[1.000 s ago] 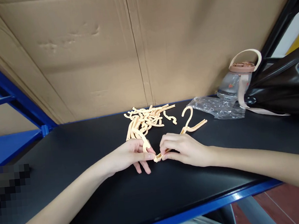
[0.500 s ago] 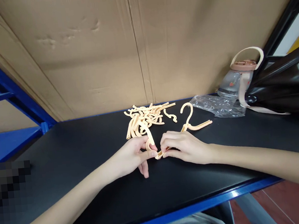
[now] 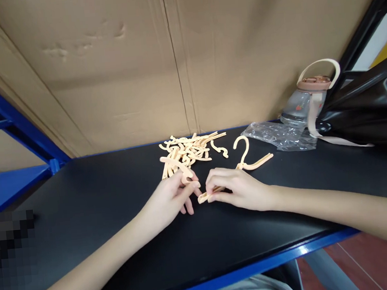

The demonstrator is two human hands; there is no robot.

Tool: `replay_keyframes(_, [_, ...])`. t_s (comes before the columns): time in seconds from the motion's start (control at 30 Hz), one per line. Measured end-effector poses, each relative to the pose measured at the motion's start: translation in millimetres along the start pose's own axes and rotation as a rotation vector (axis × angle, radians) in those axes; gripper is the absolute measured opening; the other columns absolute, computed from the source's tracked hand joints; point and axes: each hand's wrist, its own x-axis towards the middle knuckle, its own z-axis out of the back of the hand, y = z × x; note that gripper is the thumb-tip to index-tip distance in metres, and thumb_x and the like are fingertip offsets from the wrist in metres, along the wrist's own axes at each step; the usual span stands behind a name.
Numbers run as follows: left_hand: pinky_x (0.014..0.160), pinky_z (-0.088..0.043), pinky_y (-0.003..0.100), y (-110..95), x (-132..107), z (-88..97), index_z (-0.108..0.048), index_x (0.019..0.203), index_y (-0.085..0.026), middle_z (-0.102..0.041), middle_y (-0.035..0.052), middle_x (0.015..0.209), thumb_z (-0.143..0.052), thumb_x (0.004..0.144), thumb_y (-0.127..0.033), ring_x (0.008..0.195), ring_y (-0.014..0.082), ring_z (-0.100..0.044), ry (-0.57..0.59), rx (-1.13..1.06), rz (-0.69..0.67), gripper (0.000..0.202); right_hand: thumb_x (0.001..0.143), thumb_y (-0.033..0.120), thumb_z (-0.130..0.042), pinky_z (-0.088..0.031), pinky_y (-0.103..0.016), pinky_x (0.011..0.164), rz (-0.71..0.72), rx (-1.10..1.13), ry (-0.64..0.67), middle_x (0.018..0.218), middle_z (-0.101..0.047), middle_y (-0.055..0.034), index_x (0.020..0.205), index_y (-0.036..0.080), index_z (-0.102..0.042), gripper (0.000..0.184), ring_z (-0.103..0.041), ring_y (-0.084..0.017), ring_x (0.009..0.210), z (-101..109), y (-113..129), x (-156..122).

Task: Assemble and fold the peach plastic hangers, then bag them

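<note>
My left hand (image 3: 175, 191) pinches a curved cream plastic hanger piece (image 3: 178, 165) between thumb and fingers, its long end pointing up and left. Just to the right, my right hand (image 3: 234, 187) is closed on one arm of a cream plastic hanger (image 3: 256, 163). The hanger's hook stands above the right hand, and its other arm reaches out to the right. The gripped arm's tip shows at the right fingertips, close to the left hand; part of that arm is hidden by the fingers. Behind the left hand lies a pile of loose cream hanger parts (image 3: 193, 147).
One small hook-shaped part (image 3: 219, 150) lies right of the pile. Crumpled clear plastic (image 3: 279, 135) and a water bottle with a strap (image 3: 303, 104) are at the back right, beside a black bag (image 3: 363, 107). Cardboard (image 3: 123, 79) stands behind the black table (image 3: 115, 179).
The piece in my left hand has tilted to the left and moved apart from the hanger arm's tip. My right hand keeps its hold on the hanger, nearly in place.
</note>
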Motion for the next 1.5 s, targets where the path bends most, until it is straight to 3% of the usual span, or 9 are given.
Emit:
replay_keyframes(0.17, [0.061, -0.057, 0.027, -7, -2, 11.6, -0.065, 0.085, -0.012, -0.067, 0.0109, 0.108, -0.057, 0.084, -0.048, 0.064, 0.0147, -0.068, -0.026, -0.106, 0.023, 0.037, 0.089, 0.022, -0.059, -0.047, -0.024, 0.075, -0.089, 0.062, -0.039, 0.091, -0.059, -0.0016, 0.087, 0.019, -0.059, 0.004, -0.059, -0.013, 0.085, 3, -9, 3])
replay_keyframes(0.33, [0.063, -0.057, 0.026, -3, 2, 13.2, -0.069, 0.094, -0.013, -0.072, 0.0057, 0.081, -0.071, 0.075, -0.041, 0.069, 0.0164, -0.068, -0.005, -0.196, 0.140, 0.034, 0.086, 0.023, -0.063, -0.046, -0.024, 0.072, -0.157, 0.016, -0.076, 0.088, -0.060, -0.0002, 0.083, 0.019, -0.060, 0.006, -0.059, -0.013, 0.081, 3, -8, 5])
replay_keyframes(0.5, [0.069, -0.058, 0.027, 0, 1, 14.7, -0.072, 0.088, -0.015, -0.071, 0.0061, 0.091, -0.075, 0.071, -0.042, 0.079, 0.0160, -0.065, 0.009, -0.279, 0.205, 0.031, 0.082, 0.026, -0.068, -0.047, -0.023, 0.069, -0.203, 0.082, -0.089, 0.087, -0.060, 0.0006, 0.080, 0.019, -0.060, 0.011, -0.058, -0.012, 0.077, 2, -9, 5])
replay_keyframes(0.6, [0.068, -0.057, 0.024, -1, 0, 14.2, -0.072, 0.083, -0.016, -0.068, 0.0039, 0.087, -0.078, 0.068, -0.042, 0.076, 0.0135, -0.061, 0.028, -0.300, 0.225, 0.030, 0.083, 0.027, -0.067, -0.047, -0.023, 0.069, -0.203, 0.116, -0.108, 0.085, -0.058, 0.0008, 0.079, 0.019, -0.060, 0.011, -0.058, -0.011, 0.075, 1, -9, 6])
replay_keyframes(0.87, [0.065, -0.056, 0.022, 3, 2, 19.4, -0.073, 0.076, -0.015, -0.069, 0.0051, 0.099, -0.074, 0.075, -0.040, 0.065, 0.0074, -0.054, 0.160, -0.311, 0.268, 0.025, 0.082, 0.024, -0.069, -0.044, -0.024, 0.072, -0.153, 0.007, -0.094, 0.086, -0.060, 0.0004, 0.080, 0.019, -0.061, 0.010, -0.058, -0.013, 0.080, 2, -10, 5])
replay_keyframes(1.03, [0.065, -0.054, 0.020, 7, 1, 24.0, -0.076, 0.083, -0.017, -0.069, 0.0056, 0.106, -0.073, 0.076, -0.039, 0.063, 0.0065, -0.056, 0.200, -0.284, 0.288, 0.024, 0.083, 0.023, -0.068, -0.043, -0.023, 0.072, -0.146, -0.009, -0.085, 0.086, -0.060, 0.0008, 0.080, 0.019, -0.060, 0.010, -0.058, -0.013, 0.081, 3, -10, 5])
replay_keyframes(1.23, [0.066, -0.052, 0.020, 2, 1, 25.2, -0.076, 0.095, -0.021, -0.072, 0.0014, 0.082, -0.075, 0.073, -0.041, 0.062, 0.0080, -0.059, 0.210, -0.226, 0.295, 0.030, 0.083, 0.023, -0.067, -0.044, -0.024, 0.073, -0.094, -0.026, -0.085, 0.087, -0.059, 0.0000, 0.081, 0.018, -0.059, 0.010, -0.057, -0.013, 0.082, 2, -8, 2])
replay_keyframes(1.4, [0.066, -0.053, 0.021, -4, 1, 26.2, -0.076, 0.089, -0.020, -0.074, 0.0039, 0.092, -0.071, 0.076, -0.044, 0.065, 0.0102, -0.064, 0.307, -0.171, 0.313, 0.028, 0.086, 0.022, -0.064, -0.045, -0.024, 0.073, -0.011, -0.025, -0.072, 0.086, -0.059, -0.0010, 0.081, 0.018, -0.059, 0.008, -0.057, -0.014, 0.083, -3, -3, 1])
replay_keyframes(1.5, [0.066, -0.052, 0.019, -4, 0, 29.8, -0.075, 0.095, -0.021, -0.075, 0.0044, 0.097, -0.069, 0.078, -0.045, 0.065, 0.0089, -0.064, 0.362, -0.180, 0.328, 0.030, 0.086, 0.022, -0.064, -0.046, -0.024, 0.072, -0.012, -0.036, -0.074, 0.086, -0.059, -0.0015, 0.082, 0.018, -0.060, 0.007, -0.057, -0.014, 0.082, -3, 0, 1])
